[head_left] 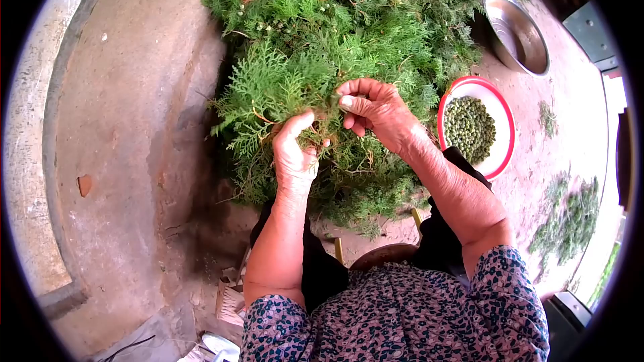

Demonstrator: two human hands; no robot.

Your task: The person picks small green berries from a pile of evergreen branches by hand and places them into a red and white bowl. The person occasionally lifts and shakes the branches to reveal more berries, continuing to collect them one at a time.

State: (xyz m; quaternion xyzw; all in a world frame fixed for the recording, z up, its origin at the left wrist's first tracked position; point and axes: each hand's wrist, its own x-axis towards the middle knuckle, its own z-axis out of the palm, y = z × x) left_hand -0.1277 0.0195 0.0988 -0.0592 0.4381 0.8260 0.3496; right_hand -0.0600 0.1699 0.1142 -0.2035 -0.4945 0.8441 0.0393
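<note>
In front of me is a big heap of green arborvitae branches (402, 33) with small pale cones among the leaves. My left hand (295, 154) is closed round the stem end of an arborvitae sprig (261, 87), whose flat leaves fan out to the upper left. Just right of it, my right hand (376, 107) is closed in a pinch, thumb against forefinger, at the sprig's edge. Whatever lies between those fingertips is too small to make out. To the right of my right forearm stands a white basin with a red rim (512, 127), holding many small green cones (469, 127).
A metal basin (513, 30) stands tilted at the upper right beside the heap. Green scraps (567, 218) lie on the concrete floor (134, 94) to the right. A brick-coloured shard (84, 185) is on the left. My knees flank the near side of the heap.
</note>
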